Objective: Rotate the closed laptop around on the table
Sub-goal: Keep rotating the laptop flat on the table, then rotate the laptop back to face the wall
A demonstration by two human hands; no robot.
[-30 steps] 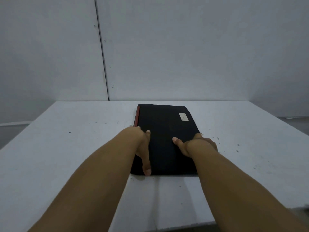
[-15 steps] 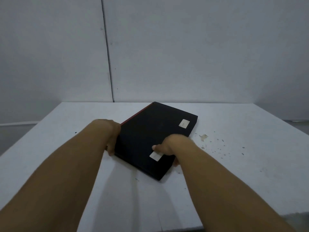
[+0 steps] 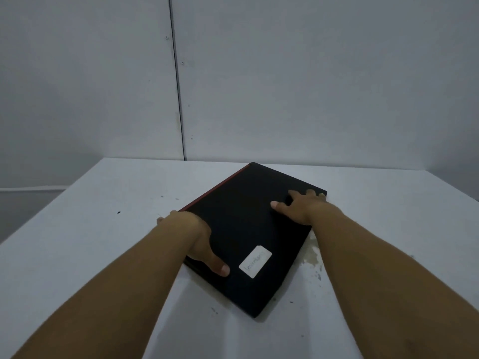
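Left hand (image 3: 193, 235) clamps the laptop (image 3: 255, 237) at its left edge, lower centre of frame: thumb (image 3: 216, 265) flat on the lid pointing down-right, fingers wrapped over the side and mostly hidden, one fingertip peeking out at the far left. So my left grip is closed on the laptop edge. Right hand (image 3: 302, 207) sits on the lid near the right corner, centre-right of frame, palm down, fingers spread, fingertips reaching the far right edge; I can't tell if they curl over it. That grip is an open flat press, nothing enclosed.

Laptop is closed, black, lying flat on the white table (image 3: 77, 242), turned diagonal: one corner points toward the bottom of frame, the opposite one toward the wall. Red strip (image 3: 220, 187) runs along its upper-left edge. White sticker (image 3: 255, 261) with handwriting on the lid, just right of my left thumb; text unreadable.

Table shows dark specks, plus a pale stain (image 3: 312, 260) just beside the laptop's right edge, under my right forearm. Grey panel wall (image 3: 285, 73) fills the upper frame.
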